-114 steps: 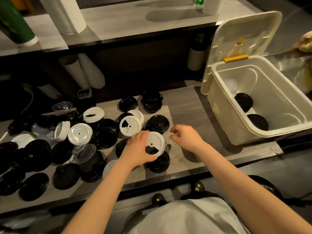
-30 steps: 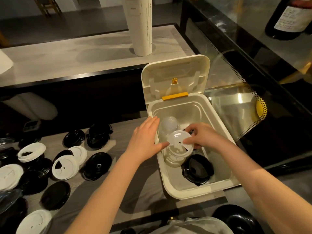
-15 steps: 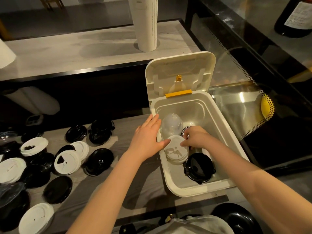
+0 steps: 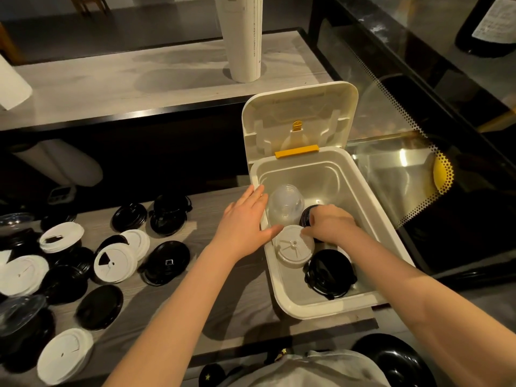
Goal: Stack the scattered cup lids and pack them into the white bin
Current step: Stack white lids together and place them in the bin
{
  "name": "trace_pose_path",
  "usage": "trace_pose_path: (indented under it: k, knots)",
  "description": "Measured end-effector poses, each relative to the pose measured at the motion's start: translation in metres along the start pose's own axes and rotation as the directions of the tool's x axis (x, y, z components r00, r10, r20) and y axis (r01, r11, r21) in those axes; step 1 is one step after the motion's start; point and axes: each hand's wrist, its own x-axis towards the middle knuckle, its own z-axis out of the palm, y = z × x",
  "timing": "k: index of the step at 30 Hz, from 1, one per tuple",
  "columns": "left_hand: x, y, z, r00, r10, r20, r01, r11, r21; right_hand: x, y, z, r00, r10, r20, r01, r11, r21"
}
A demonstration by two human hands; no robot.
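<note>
Head view: a white lid stack [image 4: 293, 250] sits in the white bin [image 4: 321, 311]; the left hand [image 4: 243, 219], fingers straight, thumbs its edge, and the right hand [image 4: 332, 224] curls onto its rim.

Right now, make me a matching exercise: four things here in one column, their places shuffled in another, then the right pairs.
1 clear dome lid
2 white lid stack
3 near black lid stack
4 tall white tube

A upper counter
B between left hand and right hand
C white bin, near right corner
D bin, beyond the white lid stack

Pairs: 1-D, 2-B, 3-C, 4-A
</note>
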Motion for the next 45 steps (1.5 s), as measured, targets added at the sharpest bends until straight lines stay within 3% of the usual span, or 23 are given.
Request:
trace_pose_path:
  k: [5,9,12,15,19,24,29,34,36,40,45]
  knots:
    - [-0.018,-0.020,-0.007,0.996,-0.053,-0.066,0.052,0.999,-0.018,-0.018,-0.032,-0.021,0.942,-0.172,-0.289,0.205,0.975,0.087]
    - [-0.044,-0.065,-0.011,0.981,-0.184,-0.068,0.185,0.983,0.005,-0.035,-0.083,-0.027,0.827,-0.345,-0.444,0.389,0.921,0.008]
    - [-0.063,-0.104,-0.015,0.964,-0.259,-0.061,0.260,0.966,-0.003,-0.042,-0.121,-0.018,0.754,-0.447,-0.480,0.493,0.869,-0.035]
    - [-0.081,-0.146,-0.019,0.948,-0.311,-0.073,0.310,0.950,-0.019,-0.041,-0.160,0.000,0.730,-0.511,-0.454,0.552,0.833,-0.050]
    - [-0.103,-0.210,-0.025,0.924,-0.381,-0.035,0.381,0.924,-0.026,-0.036,-0.212,0.028,0.772,-0.529,-0.353,0.563,0.826,-0.008]
    - [-0.119,-0.280,-0.033,0.883,-0.453,0.123,0.438,0.889,0.134,-0.030,-0.266,0.065,0.854,-0.478,-0.203,0.492,0.870,0.023]
    - [-0.120,-0.316,-0.022,0.880,-0.406,0.246,0.363,0.910,0.202,-0.024,-0.300,0.087,0.900,-0.398,-0.178,0.413,0.909,0.054]
    - [-0.120,-0.331,-0.007,0.934,-0.300,0.192,0.280,0.952,0.123,-0.029,-0.320,0.100,0.921,-0.333,-0.201,0.359,0.927,0.107]
    - [-0.121,-0.335,-0.008,0.947,-0.275,0.163,0.270,0.961,0.057,-0.032,-0.325,0.105,0.926,-0.310,-0.215,0.342,0.931,0.132]
    - [-0.129,-0.343,-0.019,0.943,-0.308,0.127,0.333,0.888,-0.318,-0.041,-0.337,0.112,0.927,-0.295,-0.233,0.343,0.918,0.201]
    - [-0.149,-0.354,-0.035,0.927,-0.374,-0.030,0.306,0.797,-0.520,-0.056,-0.355,0.126,0.912,-0.355,-0.207,0.403,0.869,0.288]
